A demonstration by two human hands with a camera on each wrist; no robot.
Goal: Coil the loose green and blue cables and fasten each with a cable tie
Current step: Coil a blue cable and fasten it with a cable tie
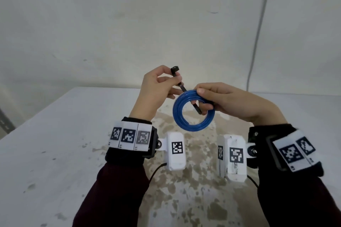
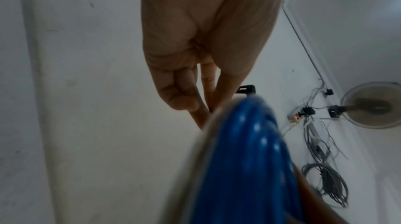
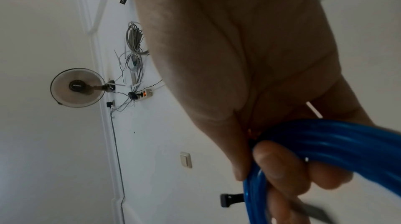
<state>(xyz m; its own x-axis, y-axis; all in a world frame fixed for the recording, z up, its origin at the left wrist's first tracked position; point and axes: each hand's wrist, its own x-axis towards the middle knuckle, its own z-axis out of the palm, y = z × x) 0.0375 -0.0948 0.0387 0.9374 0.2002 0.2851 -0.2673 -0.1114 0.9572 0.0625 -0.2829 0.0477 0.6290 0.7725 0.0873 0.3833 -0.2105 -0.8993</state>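
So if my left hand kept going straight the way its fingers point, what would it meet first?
Probably the right hand gripping the coiled blue cable; the left hand, pinching the black plastic cable tie, points that way, though depth is unclear.

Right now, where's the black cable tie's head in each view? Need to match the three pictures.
Head: upper centre, cable tie head sticking up above the left hand's grip.
Left wrist: centre right, just past the fingertips, above the blue cable coil, at.
Right wrist: bottom centre, left of the coil, at.
Shared landmark: the blue cable coil, held by the right hand.
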